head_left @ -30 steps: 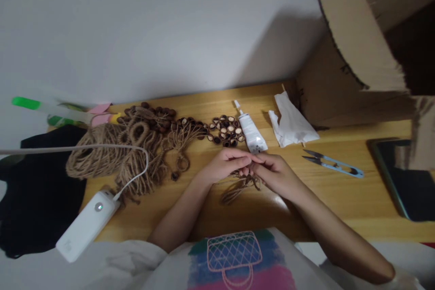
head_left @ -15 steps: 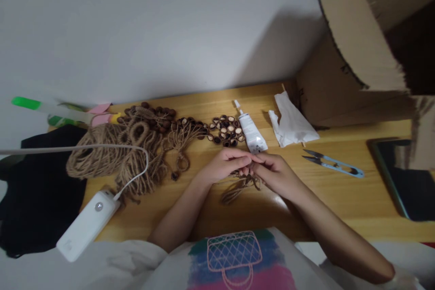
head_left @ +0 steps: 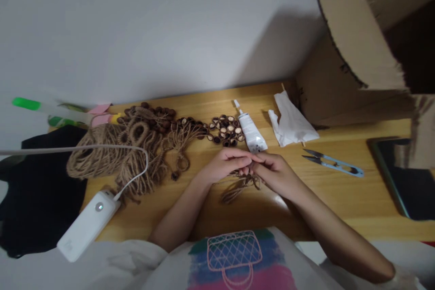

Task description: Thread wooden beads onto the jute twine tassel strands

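My left hand (head_left: 229,163) and my right hand (head_left: 272,170) meet at the fingertips over the front middle of the table, both closed in a pinch. Between the fingertips a small dark bit shows, mostly hidden by the fingers. Looped jute twine (head_left: 234,192) comes out below them and trails onto the wood. Just beyond my hands lie a white glue tube (head_left: 252,131) with a narrow nozzle and a cluster of halved brown nutshells (head_left: 224,130) with pale insides.
To the left are a jute twine bundle (head_left: 98,154), brown nuts (head_left: 163,115), a white power bank (head_left: 88,225) with a cable and black cloth (head_left: 41,190). Rightward are white tissue (head_left: 292,122), blue thread snips (head_left: 335,163), a phone (head_left: 404,181) and a cardboard box (head_left: 353,81).
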### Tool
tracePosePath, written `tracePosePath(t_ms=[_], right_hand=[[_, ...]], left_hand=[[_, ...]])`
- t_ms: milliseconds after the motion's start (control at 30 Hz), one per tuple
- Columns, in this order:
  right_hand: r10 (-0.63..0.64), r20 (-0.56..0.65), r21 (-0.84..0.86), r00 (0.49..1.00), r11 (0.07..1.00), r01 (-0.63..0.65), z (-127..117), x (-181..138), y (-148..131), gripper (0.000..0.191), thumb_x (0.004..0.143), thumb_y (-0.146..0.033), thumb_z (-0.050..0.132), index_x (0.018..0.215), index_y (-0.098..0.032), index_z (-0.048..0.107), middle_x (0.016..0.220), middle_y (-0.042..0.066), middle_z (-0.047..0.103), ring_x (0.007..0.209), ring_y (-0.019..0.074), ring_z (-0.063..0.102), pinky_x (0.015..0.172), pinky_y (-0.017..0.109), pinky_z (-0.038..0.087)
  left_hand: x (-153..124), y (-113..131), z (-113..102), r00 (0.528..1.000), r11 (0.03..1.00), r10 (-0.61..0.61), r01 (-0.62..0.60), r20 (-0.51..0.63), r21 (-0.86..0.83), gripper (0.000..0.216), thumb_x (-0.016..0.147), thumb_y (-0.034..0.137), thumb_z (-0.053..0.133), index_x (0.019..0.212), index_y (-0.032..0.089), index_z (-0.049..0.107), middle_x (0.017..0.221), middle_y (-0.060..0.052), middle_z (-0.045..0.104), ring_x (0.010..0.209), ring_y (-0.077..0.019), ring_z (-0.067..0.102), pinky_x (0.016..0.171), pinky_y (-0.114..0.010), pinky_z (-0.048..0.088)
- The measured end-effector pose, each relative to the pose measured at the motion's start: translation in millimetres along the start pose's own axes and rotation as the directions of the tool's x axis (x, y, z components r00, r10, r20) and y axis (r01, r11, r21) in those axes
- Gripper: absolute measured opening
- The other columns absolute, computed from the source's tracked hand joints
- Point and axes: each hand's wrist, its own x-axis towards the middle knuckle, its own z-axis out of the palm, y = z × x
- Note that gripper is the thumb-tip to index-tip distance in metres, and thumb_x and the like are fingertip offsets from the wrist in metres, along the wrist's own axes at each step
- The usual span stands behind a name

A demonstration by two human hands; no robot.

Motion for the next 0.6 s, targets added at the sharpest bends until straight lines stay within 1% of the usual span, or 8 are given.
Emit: tracePosePath(t_ms=[233,600], right_hand=[[-0.006,-0.002,0.006,1.000,1.000,0.006,0.5,0.9,-3.4,0.021,0.083,-0.025,0.052,0.078,-0.018,0.071,0.071,0.001,0.069,0.068,0.0134,0.063,0.067,0.026,0.047],[-0.010,-0.003,-0.003,1.000,1.000,0.010,0.7,0.2,-3.3,0.021,0.083,-0.024,0.052,0.078,-0.019,0.071,0.072,0.001,0.069,0.069,0.0134,0.062,0.067,0.026,0.046]], left_hand=[[0.1,2.3,0.7,1.000,0.999,-0.026,0.026,-0.014,0.019,0.041,0.076,0.047,0.068,0.101,0.015,0.074,0.064,-0.002,0.061,0.057,-0.0071,0.049,0.057,-0.022,0.038],[-0.4,2.7,2.7,0.999,1.000,-0.021,0.021,-0.036,-0.011,0.041,0.074,0.048,0.070,0.095,0.013,0.075,0.060,-0.001,0.059,0.055,-0.0064,0.050,0.054,-0.020,0.037]])
